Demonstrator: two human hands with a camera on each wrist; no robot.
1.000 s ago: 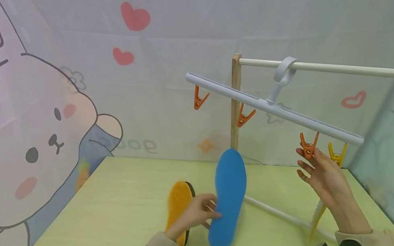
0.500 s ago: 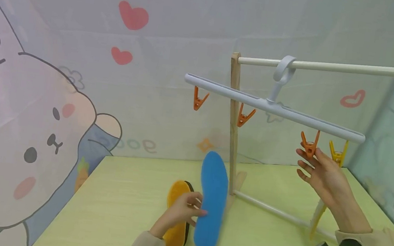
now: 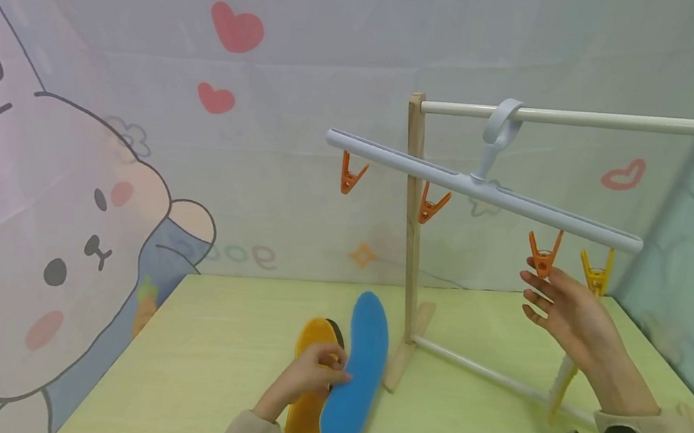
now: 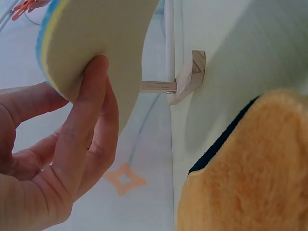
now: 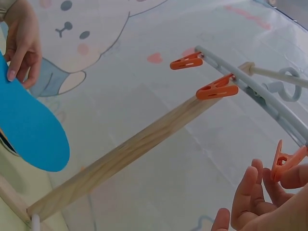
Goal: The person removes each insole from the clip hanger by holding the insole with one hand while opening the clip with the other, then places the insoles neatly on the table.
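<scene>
A blue insole [image 3: 357,375] with a pale underside [image 4: 96,38] is pinched at its edge between the thumb and fingers of my left hand [image 3: 306,376]. It tilts above the table. Just left of it lies a fuzzy orange insole [image 3: 304,419] with a dark edge, partly covered by that hand. My right hand [image 3: 576,314] holds the lower end of an orange clothespin [image 3: 544,257] between thumb and index finger, the other fingers spread. This clothespin hangs from a white hanger [image 3: 485,191]. Beside it, a yellow clothespin [image 3: 596,273] has a thin yellowish piece [image 3: 564,384] below it, seen edge-on.
The hanger hooks over the white rail [image 3: 621,121] of a rack with a wooden post [image 3: 408,252] and a low white bar [image 3: 484,370]. Two more orange clothespins [image 3: 352,174] hang on its left half. A printed cloth [image 3: 259,199] backs the pale green table [image 3: 194,370].
My left hand has moved left and slightly down with the blue insole, uncovering the rack's wooden foot. The insole's tilt has changed. My right hand stays at the orange clothespin.
</scene>
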